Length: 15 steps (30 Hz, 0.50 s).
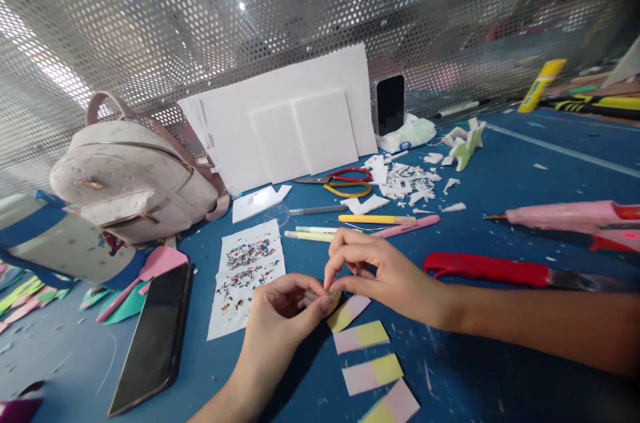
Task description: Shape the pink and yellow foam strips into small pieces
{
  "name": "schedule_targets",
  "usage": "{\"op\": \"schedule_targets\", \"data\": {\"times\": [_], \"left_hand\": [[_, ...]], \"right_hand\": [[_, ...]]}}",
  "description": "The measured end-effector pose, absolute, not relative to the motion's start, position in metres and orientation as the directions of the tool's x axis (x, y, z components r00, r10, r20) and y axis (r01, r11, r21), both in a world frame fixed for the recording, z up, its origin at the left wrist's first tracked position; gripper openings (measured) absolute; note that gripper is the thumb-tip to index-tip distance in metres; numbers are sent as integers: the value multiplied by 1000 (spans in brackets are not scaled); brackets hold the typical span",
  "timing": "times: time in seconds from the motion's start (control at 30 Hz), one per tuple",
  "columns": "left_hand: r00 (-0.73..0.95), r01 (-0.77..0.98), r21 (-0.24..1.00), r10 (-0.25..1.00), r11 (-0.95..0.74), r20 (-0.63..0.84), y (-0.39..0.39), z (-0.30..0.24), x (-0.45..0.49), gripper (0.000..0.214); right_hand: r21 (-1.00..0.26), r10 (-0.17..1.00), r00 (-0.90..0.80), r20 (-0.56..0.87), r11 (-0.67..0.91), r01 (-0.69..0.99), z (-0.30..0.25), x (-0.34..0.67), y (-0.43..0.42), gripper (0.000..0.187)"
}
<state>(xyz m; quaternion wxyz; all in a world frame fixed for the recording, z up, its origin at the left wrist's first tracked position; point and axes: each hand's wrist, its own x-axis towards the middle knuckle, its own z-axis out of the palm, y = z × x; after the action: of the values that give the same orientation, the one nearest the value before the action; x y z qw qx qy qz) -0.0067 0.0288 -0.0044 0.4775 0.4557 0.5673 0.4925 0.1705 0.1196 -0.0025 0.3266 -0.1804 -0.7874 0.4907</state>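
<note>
My left hand (285,319) is closed, thumb and forefinger pinching a small yellowish piece (335,303) that its fingers mostly hide. The fingertips of my right hand (373,269) come together in a pinch at the same spot, meeting the left fingertips; what they grip is too small to make out. Just below the hands lies a pink-and-yellow paper strip (350,313), and several similar strips (362,337) run down toward the near edge. Left of my left hand, a white sheet (220,313) carries many small shiny gems (250,256).
Behind the hands lie a yellow pen (375,219), a pink pen (413,226), scissors (345,181) and white scraps (407,181). A red-handled knife (490,269) and a pink glue gun (560,215) are at right. At left are a phone (153,336) and a backpack (135,169).
</note>
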Motion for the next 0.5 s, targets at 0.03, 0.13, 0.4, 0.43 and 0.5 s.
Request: {"op": "schedule_targets", "data": {"times": [0.03,0.13,0.4,0.43,0.5], "left_hand": [[-129,47,994,987,101,-94,29,-4,-7,12],[-135,57,993,987,99,-91,29,-4,-6,14],[-136,40,997,989,64,-58,29,-6,-7,14],[-136,37,998,989,58,-52,29,-6,-8,15],[-138,37,998,990,45,-40,29,-5,-8,16]], "right_hand": [[-884,597,-724,345,466,-37,-2,171,120,6],[-872,586,-728,356,489,-33,-2,171,119,6],[-880,601,-718,351,473,-35,-3,170,120,4],[-884,607,-718,342,466,-27,-3,170,120,2],[-898,619,-723,306,440,-4,-2,170,119,4]]}}
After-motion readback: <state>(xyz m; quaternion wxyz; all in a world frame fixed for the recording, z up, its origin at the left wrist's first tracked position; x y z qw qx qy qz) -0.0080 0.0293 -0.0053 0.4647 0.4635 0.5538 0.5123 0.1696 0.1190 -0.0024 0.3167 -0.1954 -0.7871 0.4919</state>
